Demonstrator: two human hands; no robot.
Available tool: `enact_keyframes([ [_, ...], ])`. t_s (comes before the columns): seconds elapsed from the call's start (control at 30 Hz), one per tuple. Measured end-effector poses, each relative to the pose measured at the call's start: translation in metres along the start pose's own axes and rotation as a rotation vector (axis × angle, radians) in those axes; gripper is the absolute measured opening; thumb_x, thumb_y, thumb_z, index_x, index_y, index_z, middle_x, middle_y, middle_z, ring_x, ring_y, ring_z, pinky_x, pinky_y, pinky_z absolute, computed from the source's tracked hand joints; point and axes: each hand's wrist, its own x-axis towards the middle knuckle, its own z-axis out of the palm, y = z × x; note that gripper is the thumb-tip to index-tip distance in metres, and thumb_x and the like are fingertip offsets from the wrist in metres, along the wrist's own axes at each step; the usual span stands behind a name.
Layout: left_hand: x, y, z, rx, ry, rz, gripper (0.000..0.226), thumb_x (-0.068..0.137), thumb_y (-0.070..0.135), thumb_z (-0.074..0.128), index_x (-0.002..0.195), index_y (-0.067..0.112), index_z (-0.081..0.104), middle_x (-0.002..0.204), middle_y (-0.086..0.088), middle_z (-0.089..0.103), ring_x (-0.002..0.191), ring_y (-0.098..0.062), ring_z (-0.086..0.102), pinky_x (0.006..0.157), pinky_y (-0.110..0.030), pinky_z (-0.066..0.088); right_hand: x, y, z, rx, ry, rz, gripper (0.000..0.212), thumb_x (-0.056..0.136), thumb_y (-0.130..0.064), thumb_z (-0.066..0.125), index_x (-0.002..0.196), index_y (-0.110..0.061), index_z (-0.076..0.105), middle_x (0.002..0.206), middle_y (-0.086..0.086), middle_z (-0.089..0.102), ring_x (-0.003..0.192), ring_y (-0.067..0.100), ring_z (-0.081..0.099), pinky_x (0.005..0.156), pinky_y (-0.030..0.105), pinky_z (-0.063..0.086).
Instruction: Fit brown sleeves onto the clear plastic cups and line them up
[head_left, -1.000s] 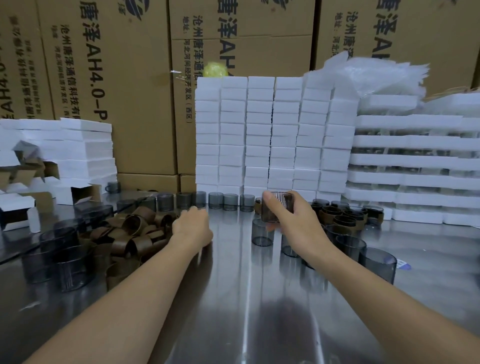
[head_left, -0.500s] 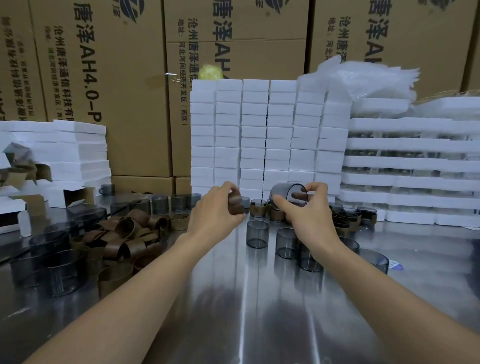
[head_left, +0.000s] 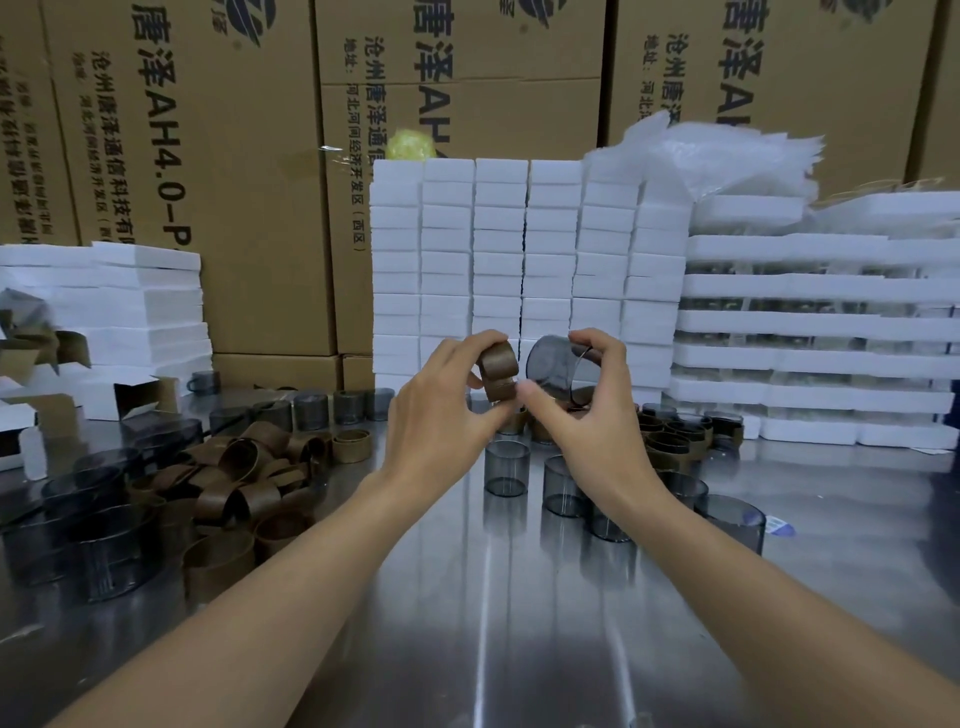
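The brown sleeve (head_left: 500, 370) is up in the air above the back of the steel table (head_left: 488, 634), pinched between the thumb and curled fingers of the left hand (head_left: 441, 413). Just to its right is the clear cup (head_left: 555, 364), tipped on its side with one round end turned towards the sleeve. The right hand (head_left: 589, 423) grips it, fingers curled over the top and thumb underneath.

Half a second ago a plain gap lay between sleeve and cup. Now the two have come together, and the thumb tips of both hands nearly meet below them. Whether the sleeve already touches the cup is hard to say from this angle. A full second ago the left hand was down at the sleeve pile (head_left: 234, 467) and the right held the cup upright, low beside the others.

Below the hands stand bare cups (head_left: 506, 467), unchanged in place, with sleeved cups (head_left: 670, 439) grouped behind the right wrist. A row of cups (head_left: 311, 410) runs along the back left, past the loose sleeves. Larger dark tubs (head_left: 104, 545) sit at the near left. Behind everything rise white foam blocks (head_left: 519, 249), foam trays (head_left: 810, 325) on the right and printed cardboard boxes (head_left: 218, 156).
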Motion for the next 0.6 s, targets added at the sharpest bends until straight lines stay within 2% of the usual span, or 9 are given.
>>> enact_keyframes([
  [0.07,-0.001,0.000,0.002,-0.001,-0.013,-0.004,0.059,0.085,0.044,0.086,0.137,0.046,0.058,0.116,0.019,0.066,0.094,-0.005,0.065,0.079,-0.041,0.059,-0.003,-0.003,0.004,0.008,-0.057,-0.014,0.075,0.086,-0.036,0.091,0.141,-0.046,0.041,0.145,-0.013,0.045,0.101,0.011,0.072,0.086,0.026,0.061],
  [0.17,-0.003,0.001,0.007,-0.030,-0.029,-0.001,0.059,0.084,0.050,0.088,0.135,0.046,0.060,0.114,0.019,0.066,0.093,-0.007,0.066,0.079,-0.037,0.057,-0.007,-0.004,0.010,-0.033,-0.054,-0.055,0.083,0.082,-0.026,0.095,0.142,-0.041,0.039,0.143,-0.011,0.042,0.120,0.001,0.062,0.095,0.023,0.059],
  [0.23,-0.003,0.001,0.009,-0.092,-0.052,0.004,0.058,0.083,0.043,0.089,0.134,0.043,0.062,0.115,0.019,0.067,0.095,-0.008,0.066,0.080,-0.034,0.057,-0.006,-0.004,0.010,-0.063,-0.012,-0.079,0.081,0.081,-0.027,0.094,0.139,-0.040,0.040,0.140,-0.012,0.044,0.125,-0.001,0.055,0.096,0.019,0.055],
  [0.33,-0.003,-0.001,0.008,-0.228,-0.171,0.010,0.063,0.083,0.026,0.080,0.141,0.039,0.060,0.122,0.021,0.067,0.101,-0.008,0.067,0.073,-0.025,0.054,-0.002,-0.003,0.006,-0.099,0.027,-0.096,0.079,0.078,-0.035,0.095,0.134,-0.044,0.040,0.134,-0.016,0.048,0.123,-0.009,0.052,0.092,0.007,0.048],
  [0.37,-0.002,-0.002,0.007,-0.319,-0.238,-0.033,0.065,0.083,0.020,0.073,0.144,0.037,0.059,0.123,0.021,0.068,0.102,-0.009,0.068,0.071,-0.024,0.054,-0.001,-0.003,0.004,-0.106,0.040,-0.098,0.078,0.076,-0.041,0.095,0.132,-0.045,0.040,0.132,-0.016,0.048,0.121,-0.012,0.051,0.090,0.003,0.044],
  [0.43,0.002,0.002,0.003,-0.557,-0.332,-0.190,0.065,0.084,0.017,0.059,0.147,0.031,0.061,0.122,0.007,0.073,0.099,-0.013,0.070,0.075,-0.029,0.058,0.000,-0.003,0.001,-0.140,0.067,-0.103,0.078,0.070,-0.055,0.092,0.127,-0.049,0.040,0.129,-0.017,0.049,0.120,-0.012,0.050,0.089,0.000,0.039],
  [0.47,0.004,0.005,0.001,-0.646,-0.355,-0.261,0.060,0.087,0.020,0.056,0.146,0.028,0.063,0.120,0.002,0.075,0.099,-0.014,0.071,0.079,-0.034,0.059,0.001,-0.003,-0.001,-0.158,0.076,-0.105,0.078,0.067,-0.060,0.091,0.125,-0.051,0.040,0.128,-0.018,0.050,0.119,-0.011,0.051,0.088,0.000,0.039],
  [0.5,0.006,0.007,0.000,-0.697,-0.359,-0.306,0.051,0.095,0.026,0.057,0.145,0.028,0.065,0.114,0.004,0.078,0.096,-0.012,0.072,0.081,-0.036,0.060,0.001,-0.003,-0.002,-0.170,0.080,-0.105,0.078,0.065,-0.062,0.091,0.122,-0.053,0.039,0.127,-0.018,0.051,0.118,-0.008,0.053,0.087,0.003,0.040],
  [0.6,0.009,0.011,0.001,-0.741,-0.316,-0.348,0.033,0.111,0.032,0.060,0.142,0.024,0.067,0.091,0.018,0.079,0.080,-0.002,0.071,0.076,-0.028,0.061,0.001,-0.002,-0.002,-0.173,0.093,-0.095,0.078,0.062,-0.062,0.093,0.119,-0.055,0.039,0.122,-0.021,0.052,0.112,-0.003,0.057,0.082,0.012,0.044],
])
